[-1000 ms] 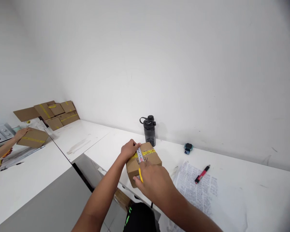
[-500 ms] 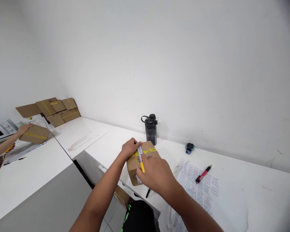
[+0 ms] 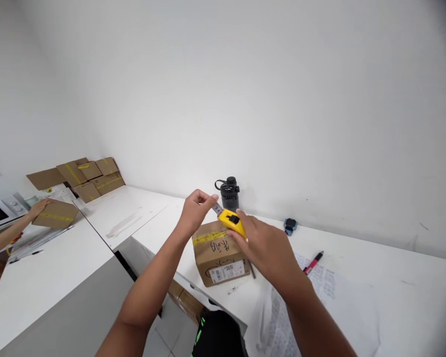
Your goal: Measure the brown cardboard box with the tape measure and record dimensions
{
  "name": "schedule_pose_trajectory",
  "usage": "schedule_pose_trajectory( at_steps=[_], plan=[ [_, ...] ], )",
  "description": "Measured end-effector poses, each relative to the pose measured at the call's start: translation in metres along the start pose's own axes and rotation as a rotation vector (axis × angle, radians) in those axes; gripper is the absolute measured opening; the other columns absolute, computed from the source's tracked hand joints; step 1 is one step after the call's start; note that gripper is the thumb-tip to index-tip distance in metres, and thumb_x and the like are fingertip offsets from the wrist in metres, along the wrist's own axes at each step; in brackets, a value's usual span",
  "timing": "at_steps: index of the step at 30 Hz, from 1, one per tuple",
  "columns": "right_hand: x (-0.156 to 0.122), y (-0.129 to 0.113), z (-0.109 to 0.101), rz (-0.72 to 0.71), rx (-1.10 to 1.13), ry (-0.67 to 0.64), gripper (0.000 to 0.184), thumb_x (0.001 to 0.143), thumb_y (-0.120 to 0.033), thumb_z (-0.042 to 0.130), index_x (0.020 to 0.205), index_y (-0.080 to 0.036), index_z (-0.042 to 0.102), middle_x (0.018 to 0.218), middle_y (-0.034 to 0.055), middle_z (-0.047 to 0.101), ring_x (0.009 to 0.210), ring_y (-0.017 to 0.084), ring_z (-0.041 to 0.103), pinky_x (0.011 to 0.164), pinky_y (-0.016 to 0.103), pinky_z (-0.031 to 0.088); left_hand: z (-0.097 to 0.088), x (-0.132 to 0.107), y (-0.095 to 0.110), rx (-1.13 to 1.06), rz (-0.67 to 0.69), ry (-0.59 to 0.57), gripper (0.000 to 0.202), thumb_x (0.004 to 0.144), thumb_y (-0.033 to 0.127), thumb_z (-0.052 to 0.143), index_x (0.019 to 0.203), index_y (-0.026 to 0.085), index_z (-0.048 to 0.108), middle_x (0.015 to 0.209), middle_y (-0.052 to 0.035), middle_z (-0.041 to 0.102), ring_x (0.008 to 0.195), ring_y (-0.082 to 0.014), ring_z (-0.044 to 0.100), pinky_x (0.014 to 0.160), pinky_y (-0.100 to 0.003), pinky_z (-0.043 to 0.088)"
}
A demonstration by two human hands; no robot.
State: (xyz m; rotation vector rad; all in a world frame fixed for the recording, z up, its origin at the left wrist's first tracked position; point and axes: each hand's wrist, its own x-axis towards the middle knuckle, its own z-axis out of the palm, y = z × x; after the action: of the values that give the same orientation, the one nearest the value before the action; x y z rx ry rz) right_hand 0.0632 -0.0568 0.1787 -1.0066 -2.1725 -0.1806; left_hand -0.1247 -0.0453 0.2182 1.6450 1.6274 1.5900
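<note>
A yellow tape measure (image 3: pixel 233 222) with a black button is gripped in my right hand (image 3: pixel 269 248). A short length of its blade (image 3: pixel 217 208) sticks out to the left, and my left hand (image 3: pixel 196 210) pinches the blade's end between thumb and fingers. Both hands are raised over a small cardboard box (image 3: pixel 219 253). The box has yellow tape across its top, black handwriting, and a white label on its near side. A dark pen-like stick (image 3: pixel 251 269) lies against the box's right side, partly hidden.
A dark bottle (image 3: pixel 229 193) stands behind the box. To the right are a small blue-black device (image 3: pixel 290 226), a red pen (image 3: pixel 313 263) and written sheets (image 3: pixel 282 322). At far left, another person's hand (image 3: pixel 40 206) holds a carton (image 3: pixel 55 214), near stacked boxes (image 3: pixel 107 183) and a microwave (image 3: pixel 2 213).
My hands have lifted the tape measure off the box top, and less blade now shows. The box has been turned, bringing its label into view.
</note>
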Motion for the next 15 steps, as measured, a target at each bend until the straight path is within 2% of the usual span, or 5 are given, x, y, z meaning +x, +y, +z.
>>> schedule_pose_trajectory(
  at_steps=[3,5,8,11,15],
  plan=[
    [0.001,0.018,0.000,-0.049,0.044,0.305,0.036,0.095,-0.033,0.044,0.123,-0.013,0.053,0.107,0.0133,0.070,0.091,0.024,0.067,0.069,0.031,0.051,0.010,-0.018,0.029,0.095,0.038,-0.189,0.044,0.086,0.061,0.047,0.089,0.019,0.060,0.091,-0.0057,0.066,0.087,-0.0193,0.060,0.078,-0.031,0.046],
    [0.000,0.027,-0.002,-0.036,0.084,0.448,0.034,0.094,-0.030,0.047,0.125,-0.017,0.053,0.111,0.0125,0.068,0.099,0.025,0.064,0.080,0.035,0.051,0.017,-0.033,0.026,0.195,0.054,-0.293,0.054,0.092,0.060,0.029,0.116,0.020,0.056,0.117,-0.0103,0.063,0.110,-0.0227,0.057,0.093,-0.035,0.044],
    [0.000,0.032,-0.009,0.044,0.234,0.650,0.039,0.090,-0.029,0.054,0.128,-0.023,0.051,0.115,0.0118,0.064,0.106,0.027,0.060,0.088,0.041,0.051,0.022,-0.054,-0.006,0.488,0.048,-0.461,0.073,0.085,0.063,0.045,0.143,0.020,0.034,0.148,-0.0143,0.039,0.138,-0.0302,0.033,0.112,-0.046,0.025],
    [0.001,0.029,-0.012,0.184,0.505,0.836,0.045,0.089,-0.032,0.054,0.132,-0.023,0.047,0.119,0.0129,0.057,0.110,0.028,0.056,0.088,0.044,0.052,0.009,-0.070,-0.046,0.767,0.009,-0.548,0.105,0.063,0.056,0.075,0.149,0.021,0.025,0.156,-0.0149,0.021,0.144,-0.0361,0.014,0.116,-0.054,0.006],
    [0.005,0.027,-0.007,0.352,0.796,0.995,0.044,0.091,-0.033,0.046,0.133,-0.022,0.043,0.123,0.0129,0.050,0.112,0.028,0.055,0.090,0.046,0.050,-0.034,-0.096,-0.086,0.716,0.062,-0.375,0.097,0.075,0.052,0.066,0.152,0.024,0.014,0.159,-0.0103,0.015,0.146,-0.0299,0.011,0.119,-0.048,0.009]
  ],
)
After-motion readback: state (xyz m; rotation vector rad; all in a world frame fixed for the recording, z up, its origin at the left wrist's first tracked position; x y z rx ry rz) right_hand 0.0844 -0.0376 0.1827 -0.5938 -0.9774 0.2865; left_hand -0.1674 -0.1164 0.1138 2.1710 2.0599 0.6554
